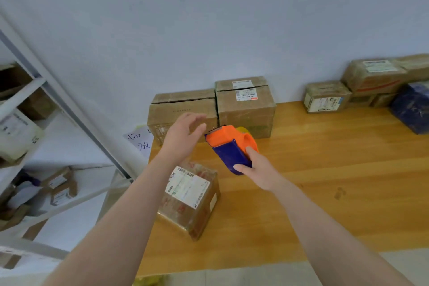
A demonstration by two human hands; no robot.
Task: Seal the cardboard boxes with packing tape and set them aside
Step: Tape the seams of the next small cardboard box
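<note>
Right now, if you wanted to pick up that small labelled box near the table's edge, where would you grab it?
The small box lies flat, label up, nothing touching its sides. So probably from above with the free left hand, fingers and thumb spanning two opposite side walls; the right hand is holding the tape dispenser.

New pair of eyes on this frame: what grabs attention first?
The orange-and-blue tape dispenser, gripped by the right hand above the wooden table, stands out most. Beside it the left hand hangs open before two large cardboard boxes at the wall. A small labelled box, wrapped in tape, sits near the table's left edge.
</note>
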